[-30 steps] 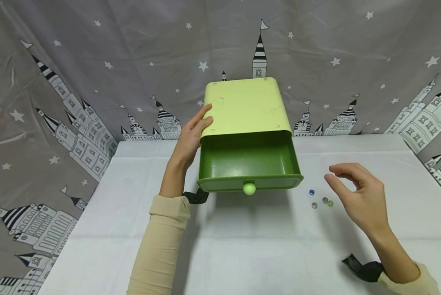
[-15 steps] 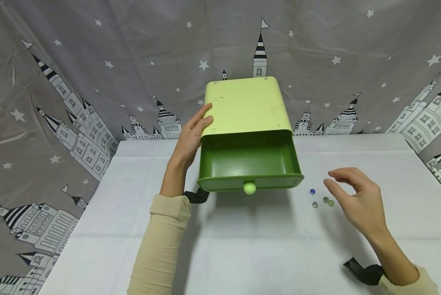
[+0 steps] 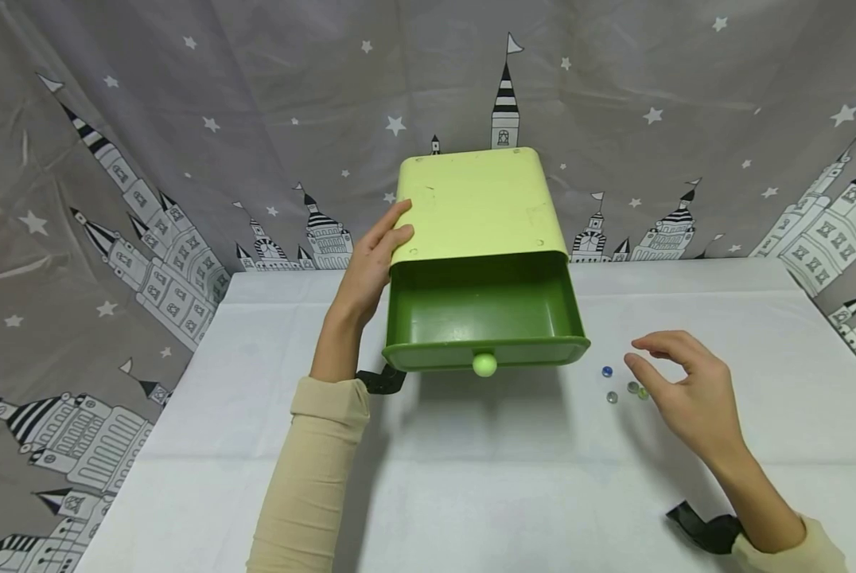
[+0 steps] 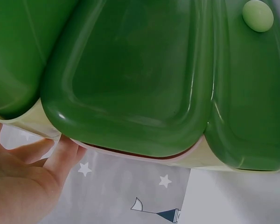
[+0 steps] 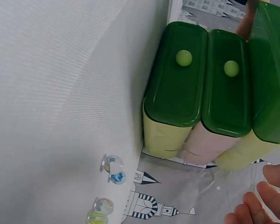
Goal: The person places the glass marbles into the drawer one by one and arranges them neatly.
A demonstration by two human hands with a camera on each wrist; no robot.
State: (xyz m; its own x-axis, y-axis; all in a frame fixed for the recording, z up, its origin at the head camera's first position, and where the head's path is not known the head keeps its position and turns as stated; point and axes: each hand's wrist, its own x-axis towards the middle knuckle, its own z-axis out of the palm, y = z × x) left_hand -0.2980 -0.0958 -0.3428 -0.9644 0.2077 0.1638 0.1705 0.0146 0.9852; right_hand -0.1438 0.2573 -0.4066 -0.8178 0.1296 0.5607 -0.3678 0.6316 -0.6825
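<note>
A small drawer unit [image 3: 478, 203] with a pale yellow top stands at the middle back of the table. Its dark green top drawer [image 3: 428, 356] is pulled out, and no contents show inside. My left hand [image 3: 367, 270] rests against the unit's left side, fingers on the upper edge. In the right wrist view, two lower drawers [image 5: 228, 102] are closed, each with a light green round knob [image 5: 231, 68]. My right hand [image 3: 696, 394] hovers right of the glass marbles, thumb and fingertips apart with nothing visible between them. A blue marble [image 3: 607, 372] lies closest to the drawer unit.
Beside the blue marble lie a clear marble [image 3: 612, 397], a greyish one [image 3: 632, 387] and a yellow-green one [image 3: 643, 393]. A white cloth covers the table [image 3: 499, 493]. Behind it hangs a grey curtain [image 3: 292, 79] printed with castles and stars.
My right hand has moved slightly left and down, closer to the marbles. My left hand, the drawer unit and the marbles have not visibly moved.
</note>
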